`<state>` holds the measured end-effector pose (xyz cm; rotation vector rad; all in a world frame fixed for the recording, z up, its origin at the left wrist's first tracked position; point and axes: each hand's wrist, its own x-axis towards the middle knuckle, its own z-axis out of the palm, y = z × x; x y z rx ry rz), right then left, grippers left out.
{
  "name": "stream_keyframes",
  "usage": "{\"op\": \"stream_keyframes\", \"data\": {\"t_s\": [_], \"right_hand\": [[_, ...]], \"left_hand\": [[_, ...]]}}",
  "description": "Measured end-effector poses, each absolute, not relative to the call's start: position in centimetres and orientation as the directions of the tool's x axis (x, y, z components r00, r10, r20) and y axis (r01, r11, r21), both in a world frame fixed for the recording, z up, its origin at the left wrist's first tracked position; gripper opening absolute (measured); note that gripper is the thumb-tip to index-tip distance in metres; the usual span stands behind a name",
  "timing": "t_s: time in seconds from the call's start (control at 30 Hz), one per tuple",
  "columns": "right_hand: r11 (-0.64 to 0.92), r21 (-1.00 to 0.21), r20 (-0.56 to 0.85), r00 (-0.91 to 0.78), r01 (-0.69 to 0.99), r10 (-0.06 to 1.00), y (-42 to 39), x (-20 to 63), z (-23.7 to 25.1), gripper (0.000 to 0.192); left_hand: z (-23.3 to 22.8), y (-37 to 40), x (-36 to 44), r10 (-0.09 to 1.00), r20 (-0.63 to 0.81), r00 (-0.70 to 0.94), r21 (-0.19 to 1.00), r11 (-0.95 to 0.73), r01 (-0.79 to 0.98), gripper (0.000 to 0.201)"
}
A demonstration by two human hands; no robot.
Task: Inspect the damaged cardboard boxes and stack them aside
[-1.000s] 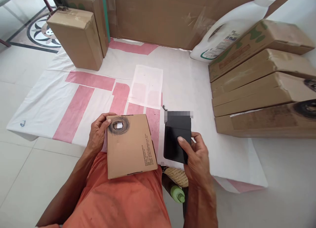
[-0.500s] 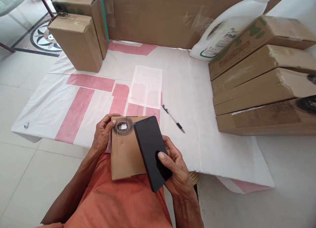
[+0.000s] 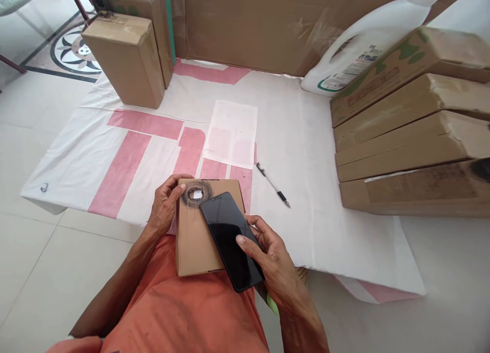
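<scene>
White floor sheet (image 3: 306, 154) below; my right hand (image 3: 268, 256) has brought the phone (image 3: 229, 241) onto the box (image 3: 195, 235) gripped by my left hand (image 3: 164, 205), seemingly touching.

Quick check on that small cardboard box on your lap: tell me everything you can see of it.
The small cardboard box is plain brown corrugated card, flat and rectangular, closed, lying face up on the lap. Near its far edge a black scribbled ring surrounds a small white patch. The left hand grips its far left corner, thumb on top. A black phone, screen dark, lies slantwise over its right half, held by the right hand.
</scene>
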<state>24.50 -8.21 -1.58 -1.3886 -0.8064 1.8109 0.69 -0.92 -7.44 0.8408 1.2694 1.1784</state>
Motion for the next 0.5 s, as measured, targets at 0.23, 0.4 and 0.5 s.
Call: {"op": "stream_keyframes", "data": {"t_s": [0.23,0.4,0.5], "right_hand": [[-0.584,-0.806,-0.567,-0.160,-0.092,0.808,-8.8,26.3,-2.2,0.048],[-0.591,-0.802,-0.579,-0.133,-0.087,0.804,-8.9,26.7,-2.3,0.045],[-0.575,-0.817,-0.569,-0.097,-0.044,0.817,-8.7,26.7,-2.4,0.046]], "left_hand": [[-7.8,-0.8,0.5,0.959,-0.267,-0.099,0.948,0.243,-0.207,0.038],[-8.0,-0.8,0.5,0.958,-0.265,-0.105,0.949,0.240,-0.206,0.037],[-8.0,-0.8,0.5,0.958,-0.266,-0.106,0.949,0.242,-0.201,0.037]]}}
